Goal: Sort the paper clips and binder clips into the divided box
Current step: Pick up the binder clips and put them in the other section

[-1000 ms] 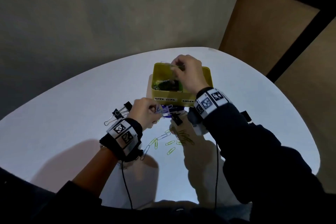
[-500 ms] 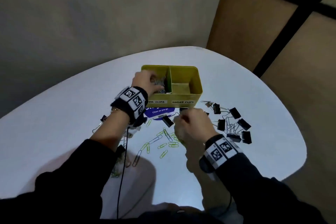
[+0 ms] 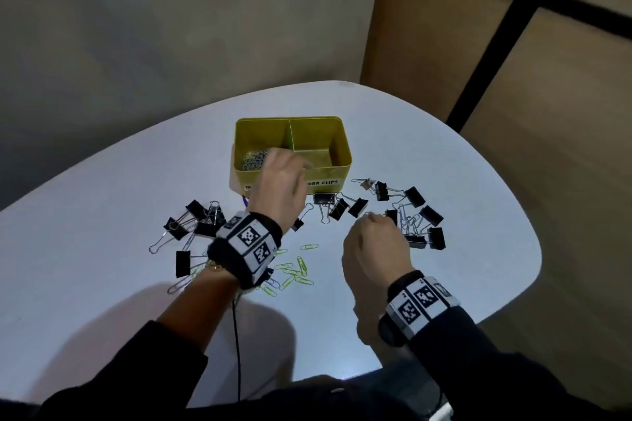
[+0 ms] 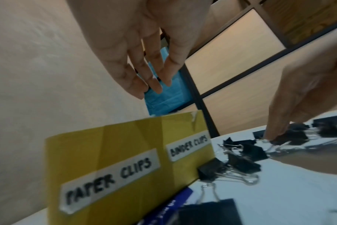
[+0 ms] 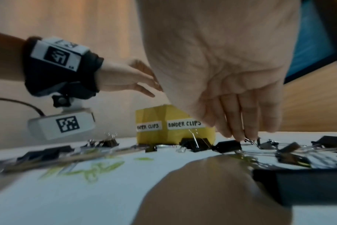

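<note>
A: status? start big

B: white table (image 3: 478,181). The yellow divided box (image 3: 318,133) is mid-table toward the far edge, where it was a second ago. The hands have swapped jobs

A: meaning?

B: a second ago the right hand was over the box. Now the right hand (image 3: 372,249) is down on the table right of centre. The left hand (image 3: 280,188) was in the left compartment half a second back and has pulled out to hover above the front wall

A: grips?

B: left fingers (image 4: 154,82) are loose and spread, holding nothing. The right fingertips (image 5: 238,135) are down on one binder clip (image 4: 290,137), but I can't tell whether it's pinched yet

A: so one drop done, next pick starting

B: that's my read: paper clips just went in, binder clip next

A: box contents?

B: the left half, labelled PAPER CLIPS (image 4: 110,179), holds a pile of paper clips (image 3: 253,159). In the right half (image 3: 321,157), labelled BINDER CLIPS (image 4: 188,146), I see no clips on the visible floor

A: what's left?

B: plenty. One binder clip group (image 3: 415,196) lies toward the right edge, another group (image 3: 196,208) toward the left edge, and a few lie at the box front. Loose green paper clips (image 3: 294,270) lie between the wrists, toward the near edge
</note>
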A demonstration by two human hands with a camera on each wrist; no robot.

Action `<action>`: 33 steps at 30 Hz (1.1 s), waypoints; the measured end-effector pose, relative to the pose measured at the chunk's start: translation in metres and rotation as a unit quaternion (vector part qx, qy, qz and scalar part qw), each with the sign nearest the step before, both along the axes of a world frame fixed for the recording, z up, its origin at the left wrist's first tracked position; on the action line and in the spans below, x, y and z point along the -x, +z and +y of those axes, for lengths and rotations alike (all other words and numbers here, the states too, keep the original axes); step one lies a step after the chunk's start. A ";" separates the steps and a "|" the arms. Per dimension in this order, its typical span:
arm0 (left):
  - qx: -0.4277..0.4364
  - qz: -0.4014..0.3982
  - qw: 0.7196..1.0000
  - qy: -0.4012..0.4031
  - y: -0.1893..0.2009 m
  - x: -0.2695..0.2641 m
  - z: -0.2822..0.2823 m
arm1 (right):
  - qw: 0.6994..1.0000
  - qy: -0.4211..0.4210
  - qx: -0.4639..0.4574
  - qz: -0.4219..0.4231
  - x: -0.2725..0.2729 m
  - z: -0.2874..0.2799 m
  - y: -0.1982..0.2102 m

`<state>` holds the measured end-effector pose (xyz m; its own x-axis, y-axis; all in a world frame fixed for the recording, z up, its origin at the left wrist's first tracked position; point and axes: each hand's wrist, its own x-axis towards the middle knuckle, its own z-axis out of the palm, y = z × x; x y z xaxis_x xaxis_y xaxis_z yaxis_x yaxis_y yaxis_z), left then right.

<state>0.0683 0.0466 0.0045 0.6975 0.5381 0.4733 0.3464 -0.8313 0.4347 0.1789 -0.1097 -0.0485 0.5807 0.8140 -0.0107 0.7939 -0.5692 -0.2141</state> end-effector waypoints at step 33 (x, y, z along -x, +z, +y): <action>-0.031 0.539 0.839 -0.075 -0.054 -0.089 -0.049 | 0.989 0.075 0.123 -0.020 -0.052 -0.049 -0.021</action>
